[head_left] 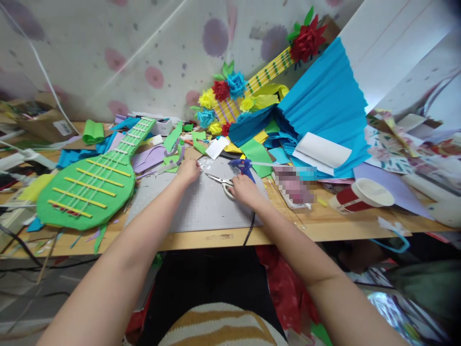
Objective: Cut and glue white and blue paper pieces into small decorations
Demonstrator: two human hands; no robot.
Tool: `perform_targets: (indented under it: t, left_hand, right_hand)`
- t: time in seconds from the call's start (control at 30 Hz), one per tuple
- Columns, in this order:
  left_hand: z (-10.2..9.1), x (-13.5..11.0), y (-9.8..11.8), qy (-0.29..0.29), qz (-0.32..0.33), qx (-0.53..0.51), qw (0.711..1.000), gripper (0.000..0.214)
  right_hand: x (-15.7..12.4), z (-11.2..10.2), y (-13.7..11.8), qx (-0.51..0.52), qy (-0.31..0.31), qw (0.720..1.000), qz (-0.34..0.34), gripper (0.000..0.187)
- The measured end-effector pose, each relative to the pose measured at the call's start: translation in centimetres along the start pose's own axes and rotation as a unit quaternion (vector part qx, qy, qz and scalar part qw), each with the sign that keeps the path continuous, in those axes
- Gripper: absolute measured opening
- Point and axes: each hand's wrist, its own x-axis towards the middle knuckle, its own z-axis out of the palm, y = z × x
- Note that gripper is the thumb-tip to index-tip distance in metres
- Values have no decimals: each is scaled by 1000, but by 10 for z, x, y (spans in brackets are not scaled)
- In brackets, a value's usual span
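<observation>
Yeah, your right hand [243, 188] grips the scissors [219, 180] by the handles, good spot: probably light, stiff. Left hand [188, 172], behind the tabletop [194, 239] front edge: can't tell its grip.

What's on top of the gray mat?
On the gray mat: small pale scraps by the left grip, and a blue glue gun at its far right. The right grip holds scissors over it. Whatever lies beneath the grips and forearms is covered.
</observation>
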Motion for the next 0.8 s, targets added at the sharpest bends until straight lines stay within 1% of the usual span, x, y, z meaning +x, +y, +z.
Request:
perform_targets:
  t: [0.1, 0.13, 0.2, 0.23, 0.27, 0.33, 0.37, 0.4, 0.43, 0.47, 0.5, 0.57, 0.7, 0.8]
  left_hand:
    - [-4, -14, -5, 107, 39, -61, 992, 10]
    - [-6, -20, -6, 132, 49, -96, 985, 10]
    - [-8, -33, -8, 156, 49, -194, 967, 7]
    - [-8, -40, -8, 149, 34, -262, 953, 7]
    - [-7, -46, -8, 127, 6, -344, 930, 9]
    - [-2, -57, -7, 68, -50, -507, 858, 17]
    - [1, -61, -7, 44, -65, -567, 820, 22]
    - [5, -65, -7, 25, -75, -611, 787, 27]
    - [8, -67, -8, 12, -82, -640, 764, 31]
    - [11, -69, -9, 4, -85, -658, 748, 35]
    - [14, -71, -10, -2, -85, -666, 741, 36]
    - [19, -73, -13, -8, -76, -665, 743, 34]
    - [22, -78, -15, -1, -56, -647, 760, 29]
    - [20, -82, -13, -6, -49, -628, 776, 25]
  right_hand:
    - [-4, -2, 1, 64, 10, 997, 29, 27]
    - [-5, -3, 0, 97, 13, 994, 43, 28]
    - [-5, -4, -2, 167, 20, 984, 59, 28]
    - [-5, -5, -4, 196, 30, 978, 58, 27]
    - [-3, -4, -6, 218, 42, 974, 52, 28]
    - [0, -3, -12, 234, 70, 969, 40, 33]
    - [2, -2, -15, 228, 82, 969, 40, 38]
    - [3, -2, -18, 218, 91, 971, 41, 42]
    - [4, -1, -21, 206, 98, 973, 41, 46]
    - [5, -1, -23, 193, 103, 975, 36, 48]
    - [5, 0, -25, 182, 108, 977, 26, 50]
    - [5, 0, -26, 168, 112, 979, -10, 52]
    - [4, 1, -27, 153, 118, 978, -78, 55]
    - [5, 1, -29, 145, 121, 976, -111, 56]
